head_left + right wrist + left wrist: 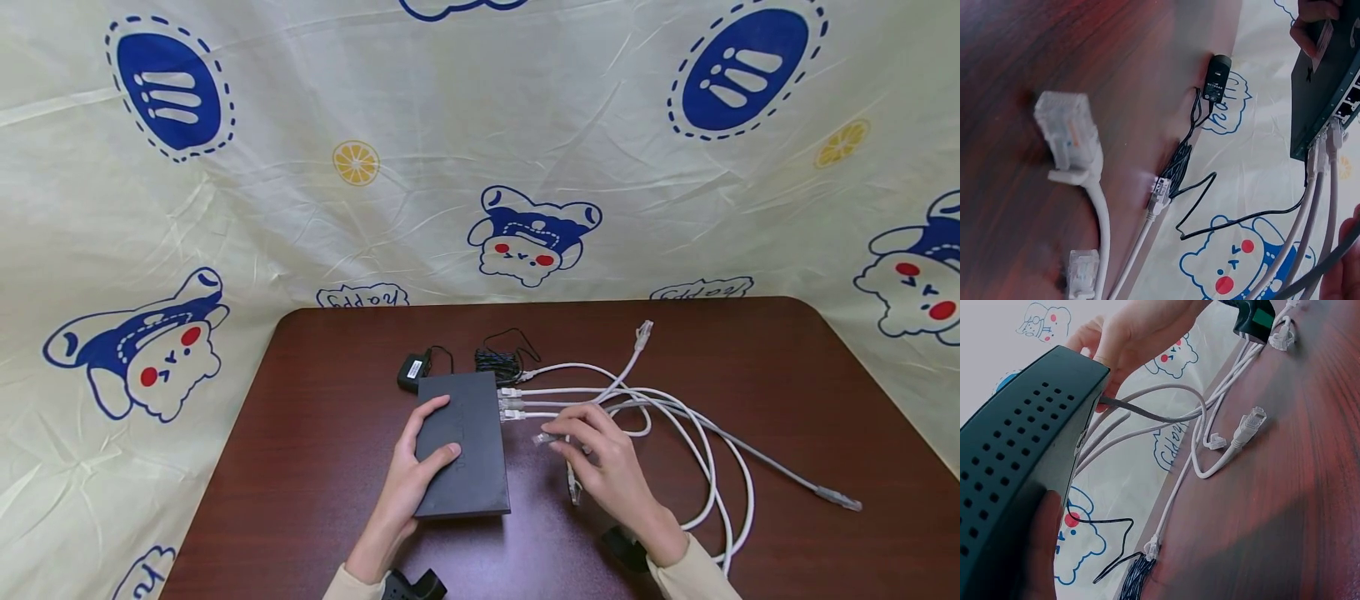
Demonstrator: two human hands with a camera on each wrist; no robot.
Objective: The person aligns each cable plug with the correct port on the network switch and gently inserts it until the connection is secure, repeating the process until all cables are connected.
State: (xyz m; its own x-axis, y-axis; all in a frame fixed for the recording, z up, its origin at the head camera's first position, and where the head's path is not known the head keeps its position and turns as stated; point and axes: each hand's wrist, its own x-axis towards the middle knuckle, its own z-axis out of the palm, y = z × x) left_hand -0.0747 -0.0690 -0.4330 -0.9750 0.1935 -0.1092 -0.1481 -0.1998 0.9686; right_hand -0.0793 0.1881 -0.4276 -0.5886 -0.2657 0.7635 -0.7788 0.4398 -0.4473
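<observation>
head view: left hand [411, 475] grips a flat, dark grey rectangular box [476, 467].

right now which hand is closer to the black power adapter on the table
Left hand: it grips the black box, on the person's side of the adapter. The right hand is farther, beyond the box's right edge, pinching a cable plug.

Dark red-brown wood-grain table [315, 467] | beyond left-hand fingers [423, 414]: black NETGEAR power adapter [412, 372] | beyond, between both hands' fingers: coiled black cord [497, 364] | right of right-hand fingers [573, 427]: looped white Ethernet cables [748, 500] | farther right of those fingers: gray Ethernet plug [838, 498]
</observation>
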